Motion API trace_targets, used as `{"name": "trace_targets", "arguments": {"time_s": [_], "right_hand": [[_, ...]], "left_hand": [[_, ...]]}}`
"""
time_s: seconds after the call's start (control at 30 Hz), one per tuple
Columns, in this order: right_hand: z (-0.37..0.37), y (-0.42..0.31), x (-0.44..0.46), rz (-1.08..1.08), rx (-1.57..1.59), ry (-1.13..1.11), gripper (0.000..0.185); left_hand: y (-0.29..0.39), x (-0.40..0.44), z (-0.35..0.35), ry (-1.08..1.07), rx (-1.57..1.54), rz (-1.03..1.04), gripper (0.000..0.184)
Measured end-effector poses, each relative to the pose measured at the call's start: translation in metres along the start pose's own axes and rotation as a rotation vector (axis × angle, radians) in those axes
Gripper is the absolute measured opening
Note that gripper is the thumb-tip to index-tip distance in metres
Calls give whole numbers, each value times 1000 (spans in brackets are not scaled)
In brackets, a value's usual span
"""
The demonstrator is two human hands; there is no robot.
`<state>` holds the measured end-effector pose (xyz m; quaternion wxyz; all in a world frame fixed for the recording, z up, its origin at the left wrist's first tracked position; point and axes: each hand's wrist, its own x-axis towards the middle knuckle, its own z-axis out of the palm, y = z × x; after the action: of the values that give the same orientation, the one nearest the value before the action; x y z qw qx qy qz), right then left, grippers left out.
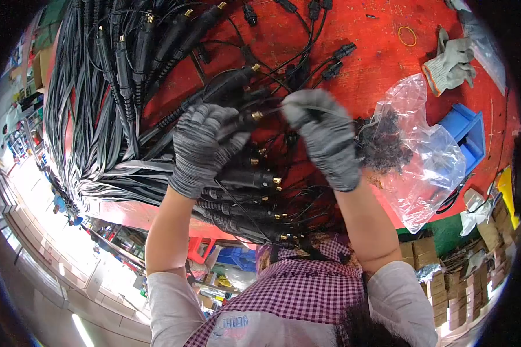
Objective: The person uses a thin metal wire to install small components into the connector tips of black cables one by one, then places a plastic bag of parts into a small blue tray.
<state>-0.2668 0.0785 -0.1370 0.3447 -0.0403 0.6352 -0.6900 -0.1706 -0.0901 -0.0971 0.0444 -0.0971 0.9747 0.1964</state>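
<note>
My left hand [198, 147], in a grey knit glove, is closed around a black cable connector [243, 121] with a brass tip pointing right. To its right, my right hand [330, 141], gloved alike, has its thumb and fingers pinched together. It is slightly blurred, and what it pinches, if anything, cannot be made out. Thick black cables [150, 168] with ribbed sleeves and brass ends lie beneath and around my left hand. Thin black leads with small plugs [333, 69] spread out above my right hand.
On the red table [382, 34], a clear plastic bag [414, 191] lies to the right, beside a heap of small black pieces [385, 144]. Nearby are a blue bin [472, 136], grey gloves [450, 66] and a yellow rubber band [407, 36]. Cardboard boxes [440, 289] stand below the table's right side.
</note>
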Motion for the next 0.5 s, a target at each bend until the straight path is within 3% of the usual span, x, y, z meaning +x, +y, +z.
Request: {"name": "trace_targets", "arguments": {"time_s": [0.07, 0.13, 0.23, 0.33, 0.37, 0.47, 0.5], "right_hand": [[-12, -19, 2, 184, 220, 86, 7], [-22, -21, -3, 216, 130, 82, 6], [-29, -13, -15, 210, 124, 88, 7], [-43, -11, -30, 216, 167, 137, 7], [-45, -12, -34, 239, 155, 186, 7], [-42, -9, -40, 200, 189, 180, 6], [-38, -4, -41, 202, 144, 186, 6]], "left_hand": [[-8, 5, -2, 119, 53, -11, 34], [-21, 9, 4, 183, 59, -134, 33], [-13, 16, 11, 51, -37, -484, 31], [-9, 10, 14, 35, -1, -384, 27], [-4, 6, 7, -118, -41, -467, 28], [-2, -12, -5, -266, -261, -275, 34], [7, -9, -15, -345, -204, -325, 39]]}}
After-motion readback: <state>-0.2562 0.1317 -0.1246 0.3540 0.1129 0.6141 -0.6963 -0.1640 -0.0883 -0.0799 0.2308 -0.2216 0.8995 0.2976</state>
